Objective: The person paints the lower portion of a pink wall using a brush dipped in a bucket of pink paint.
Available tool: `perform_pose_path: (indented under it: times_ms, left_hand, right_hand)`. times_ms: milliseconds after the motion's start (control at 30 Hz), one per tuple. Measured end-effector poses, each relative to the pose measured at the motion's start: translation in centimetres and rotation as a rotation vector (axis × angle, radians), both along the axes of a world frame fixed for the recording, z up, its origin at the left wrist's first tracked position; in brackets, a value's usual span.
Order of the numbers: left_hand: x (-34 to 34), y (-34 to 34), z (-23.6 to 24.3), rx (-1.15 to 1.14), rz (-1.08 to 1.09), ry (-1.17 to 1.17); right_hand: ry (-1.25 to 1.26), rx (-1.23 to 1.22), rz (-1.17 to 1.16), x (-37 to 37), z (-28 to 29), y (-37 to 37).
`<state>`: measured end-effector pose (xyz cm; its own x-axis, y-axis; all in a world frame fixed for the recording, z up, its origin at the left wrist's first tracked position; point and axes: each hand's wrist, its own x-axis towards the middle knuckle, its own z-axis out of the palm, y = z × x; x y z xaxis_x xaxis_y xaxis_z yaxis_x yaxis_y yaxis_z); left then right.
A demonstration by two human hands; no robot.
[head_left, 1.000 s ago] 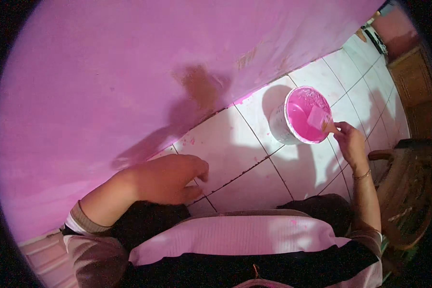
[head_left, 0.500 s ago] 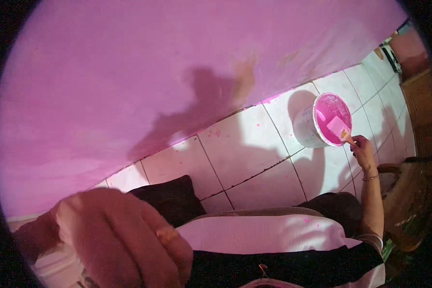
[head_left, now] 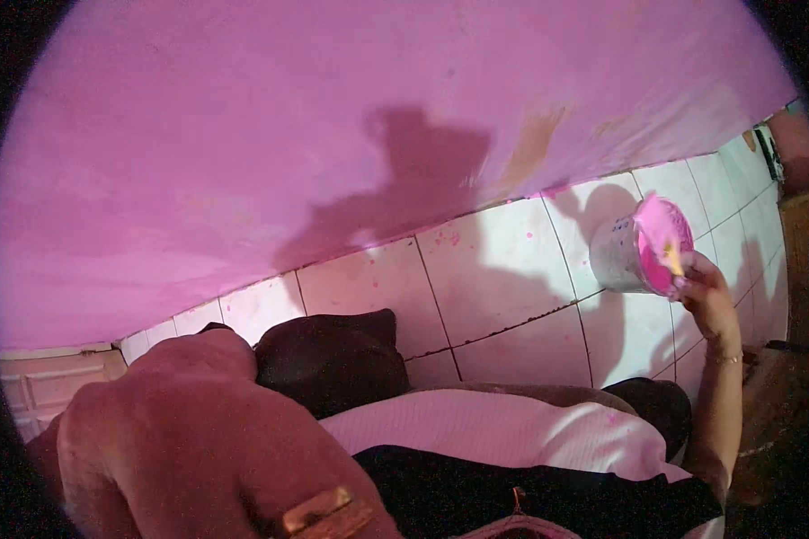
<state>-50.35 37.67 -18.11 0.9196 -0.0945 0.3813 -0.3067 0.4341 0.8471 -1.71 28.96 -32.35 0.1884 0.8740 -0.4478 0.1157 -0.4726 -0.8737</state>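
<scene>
Over at the right of the frame, the right hand (head_left: 710, 295) has its grip closed on a paintbrush (head_left: 660, 226), pink-coated, at the mouth of a bucket (head_left: 615, 258) on the tiled floor (head_left: 521, 247). Lower left, the left hand (head_left: 234, 440) looms; I can't tell its grip.

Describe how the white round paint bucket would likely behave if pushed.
The white round paint bucket would probably slide rather than roll, since it stands upright on flat white floor tiles. Pink paint coats its inside, so touching there would likely be slippery.
</scene>
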Motion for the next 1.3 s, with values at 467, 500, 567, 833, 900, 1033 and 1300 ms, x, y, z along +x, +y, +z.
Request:
perform_pose_path:
  times_ms: [467,500,567,833,900,1033,1300]
  left_hand:
    - [5.8,5.0,-11.8,0.389,0.203,0.640]
    - [6.2,4.8,-12.3,0.384,0.198,0.632]
    - [6.5,4.2,-12.8,0.738,-0.008,0.751]
    - [6.6,3.9,-13.2,0.895,0.110,0.748]
    - [6.6,3.8,-13.2,0.884,0.107,0.780]
    - [7.7,3.7,-13.0,0.896,0.077,0.752]
    - [7.2,3.6,-13.3,0.942,0.082,0.742]
  right_hand:
    - [-0.877,0.142,0.378,-13.6,-13.2,11.7]
    - [-0.934,0.156,0.387,-13.9,-12.5,12.1]
    - [-0.930,0.231,0.357,-14.3,-8.1,12.5]
    - [-0.883,0.292,0.374,-14.3,8.1,8.4]
    - [-0.937,0.143,0.578,-15.6,5.9,8.6]
    - [-0.982,-0.075,0.724,-16.3,-7.2,9.2]
    - [-1.055,0.049,0.667,-16.9,-13.1,13.8]
